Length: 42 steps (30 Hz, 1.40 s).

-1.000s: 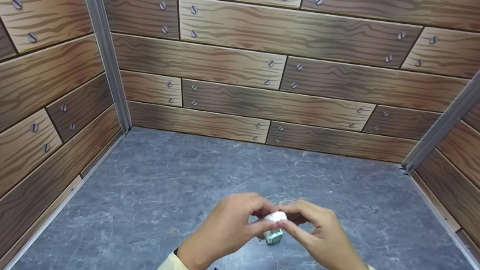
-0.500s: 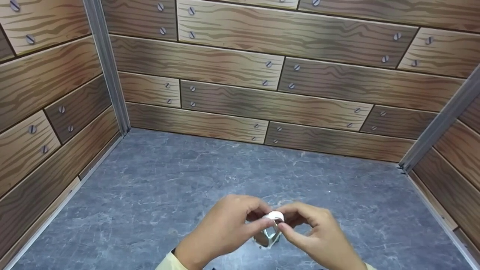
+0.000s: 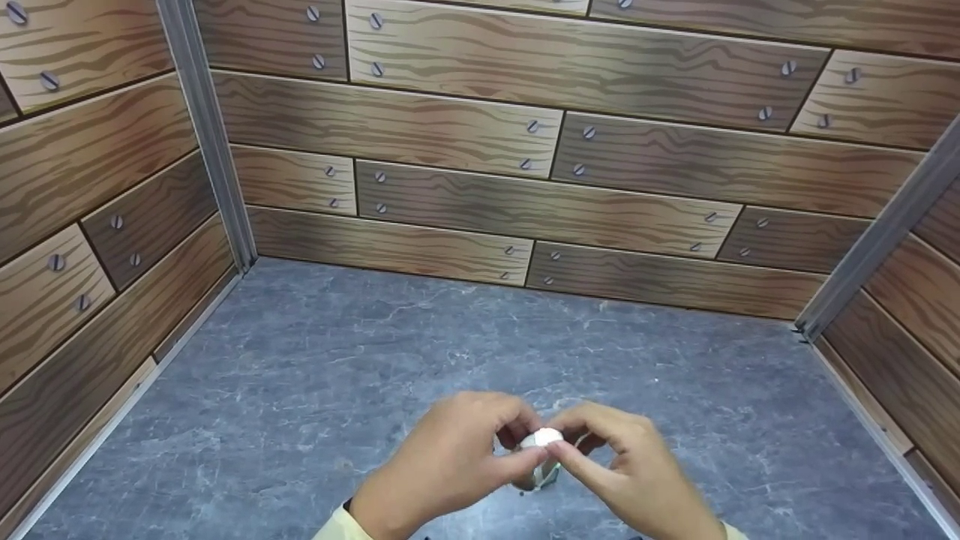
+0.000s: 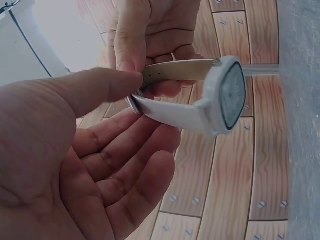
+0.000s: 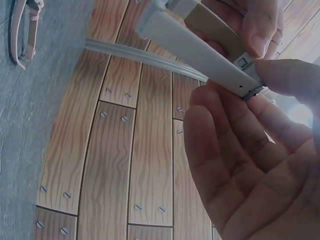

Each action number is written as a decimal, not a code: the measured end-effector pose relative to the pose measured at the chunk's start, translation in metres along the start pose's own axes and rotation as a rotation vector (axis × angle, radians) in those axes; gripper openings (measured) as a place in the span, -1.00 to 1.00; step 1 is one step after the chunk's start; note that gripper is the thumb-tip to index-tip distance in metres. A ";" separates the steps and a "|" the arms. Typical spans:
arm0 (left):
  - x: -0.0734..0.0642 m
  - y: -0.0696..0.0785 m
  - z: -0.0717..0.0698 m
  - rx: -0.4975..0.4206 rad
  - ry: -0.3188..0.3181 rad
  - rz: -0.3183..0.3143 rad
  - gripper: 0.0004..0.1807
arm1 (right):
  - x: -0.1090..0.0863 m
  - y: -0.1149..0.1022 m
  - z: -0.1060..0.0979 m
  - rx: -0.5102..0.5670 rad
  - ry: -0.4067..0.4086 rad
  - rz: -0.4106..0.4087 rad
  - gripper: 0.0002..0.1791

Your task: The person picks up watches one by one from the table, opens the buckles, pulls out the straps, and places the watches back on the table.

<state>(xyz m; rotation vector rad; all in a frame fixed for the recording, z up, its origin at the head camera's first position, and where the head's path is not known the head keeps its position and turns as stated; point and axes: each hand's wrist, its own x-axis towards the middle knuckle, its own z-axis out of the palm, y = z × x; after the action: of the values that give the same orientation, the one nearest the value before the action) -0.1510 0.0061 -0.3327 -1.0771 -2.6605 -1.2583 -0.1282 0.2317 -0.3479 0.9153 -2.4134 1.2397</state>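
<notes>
A wristwatch with a white strap hangs between both hands, its strap bent into a loop. In the left wrist view the watch's squarish pale case [image 4: 218, 100] and dark-edged dial [image 4: 233, 95] stand away from the fingers. My left hand [image 3: 454, 450] pinches the strap near the buckle between thumb and fingers. Opposite it, my right hand [image 3: 626, 454] pinches the strap ends, thumbs almost meeting. A small metal buckle [image 4: 135, 102] shows under the left thumb. In the right wrist view the white strap [image 5: 200, 52] shows small holes and a tan lining [image 5: 218, 31].
A pink strap-like item [image 5: 32, 30] lies on the grey marbled table [image 3: 360, 360], seen at the edge of the right wrist view. Wood-patterned walls [image 3: 435, 135] with metal corner posts [image 3: 214, 150] enclose the table on the back and sides.
The watch has turned in the fingers: its greenish case showed below the hands a second ago, and now mostly the loop's side shows. Both hands stay nearly in place, still pinching the strap.
</notes>
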 end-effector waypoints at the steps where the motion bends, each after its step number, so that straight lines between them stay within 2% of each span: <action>1: 0.000 0.000 0.000 0.005 -0.003 -0.001 -0.80 | 0.000 0.000 0.000 0.001 -0.005 0.004 -0.83; 5: 0.001 0.000 0.000 0.019 -0.011 -0.009 -0.75 | 0.000 0.000 -0.001 0.002 -0.007 0.009 -0.84; 12: 0.001 0.000 0.002 0.015 0.014 0.012 -0.76 | 0.000 -0.001 0.000 -0.003 0.008 0.007 -0.83; 23: 0.000 -0.001 0.001 0.037 -0.026 -0.014 -0.82 | 0.000 0.001 0.001 0.022 -0.026 0.073 -0.87; 31: 0.002 -0.001 0.002 0.038 -0.035 -0.023 -0.84 | 0.000 0.000 0.000 0.002 -0.019 0.100 -0.88; 35: 0.002 -0.002 0.002 0.025 -0.035 -0.014 -0.85 | 0.000 0.000 0.000 0.002 -0.018 0.102 -0.88; 38: 0.001 -0.003 0.000 0.053 -0.023 -0.004 -0.85 | 0.001 0.001 0.002 -0.001 -0.012 0.075 -0.86; 42: -0.001 -0.004 -0.002 0.063 -0.032 -0.010 -0.84 | 0.001 0.001 0.004 0.025 -0.006 0.078 -0.86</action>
<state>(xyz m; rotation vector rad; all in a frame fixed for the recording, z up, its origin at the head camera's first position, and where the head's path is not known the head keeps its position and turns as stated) -0.1528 0.0026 -0.3343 -1.0855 -2.7126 -1.1602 -0.1296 0.2281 -0.3506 0.8406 -2.4656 1.2990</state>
